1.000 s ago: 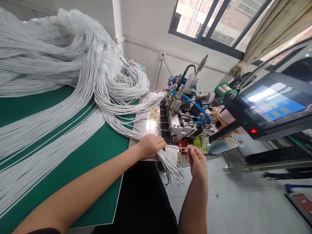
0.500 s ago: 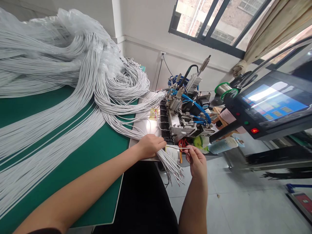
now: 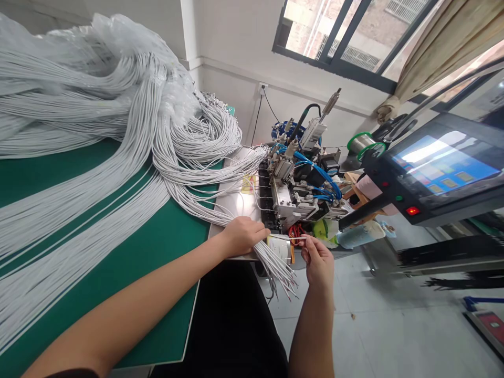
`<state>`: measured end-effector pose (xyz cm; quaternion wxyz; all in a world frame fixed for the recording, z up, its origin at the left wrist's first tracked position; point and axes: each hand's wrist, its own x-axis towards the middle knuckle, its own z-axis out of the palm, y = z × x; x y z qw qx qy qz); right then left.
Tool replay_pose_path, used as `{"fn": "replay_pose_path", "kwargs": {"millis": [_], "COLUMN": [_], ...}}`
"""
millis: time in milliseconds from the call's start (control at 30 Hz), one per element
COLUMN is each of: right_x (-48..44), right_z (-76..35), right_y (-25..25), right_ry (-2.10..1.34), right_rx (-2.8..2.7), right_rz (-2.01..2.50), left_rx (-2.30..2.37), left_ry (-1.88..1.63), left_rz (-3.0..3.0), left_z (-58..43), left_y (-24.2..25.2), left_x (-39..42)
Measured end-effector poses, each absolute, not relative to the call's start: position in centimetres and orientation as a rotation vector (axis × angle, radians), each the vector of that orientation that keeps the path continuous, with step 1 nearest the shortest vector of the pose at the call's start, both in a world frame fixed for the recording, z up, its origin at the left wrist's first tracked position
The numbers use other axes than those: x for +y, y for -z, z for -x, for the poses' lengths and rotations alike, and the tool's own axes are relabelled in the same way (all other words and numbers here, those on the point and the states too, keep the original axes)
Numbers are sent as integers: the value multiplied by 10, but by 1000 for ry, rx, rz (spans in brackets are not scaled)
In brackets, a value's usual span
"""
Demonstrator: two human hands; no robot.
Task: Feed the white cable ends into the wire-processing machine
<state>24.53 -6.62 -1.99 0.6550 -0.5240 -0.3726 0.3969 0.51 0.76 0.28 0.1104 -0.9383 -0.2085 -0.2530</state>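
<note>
My left hand [image 3: 246, 236] is closed over the cable bundle [image 3: 277, 264] at the metal plate's [image 3: 244, 205] near edge; my right hand [image 3: 318, 260] pinches one cable [image 3: 294, 238] beyond it. Step: apparently single-cable separation. Next move calls for steady tension.

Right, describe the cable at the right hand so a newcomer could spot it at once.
Find the metal machine to the right of the green table. At its near end, the right hand pinches one pale cable. Unlike the loose bundle drooping past the left hand, this cable runs singly and straight between the hands.
</note>
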Motion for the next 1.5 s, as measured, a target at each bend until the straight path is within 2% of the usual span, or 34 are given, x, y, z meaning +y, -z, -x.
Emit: {"fn": "replay_pose_path", "kwargs": {"millis": [1500], "right_x": [-65], "right_z": [-233], "right_y": [17], "right_ry": [-983], "right_rx": [-959], "right_rz": [1143], "left_rx": [-626], "left_ry": [740], "left_rz": [2736], "left_z": [-4], "left_y": [-8], "left_x": [6]}}
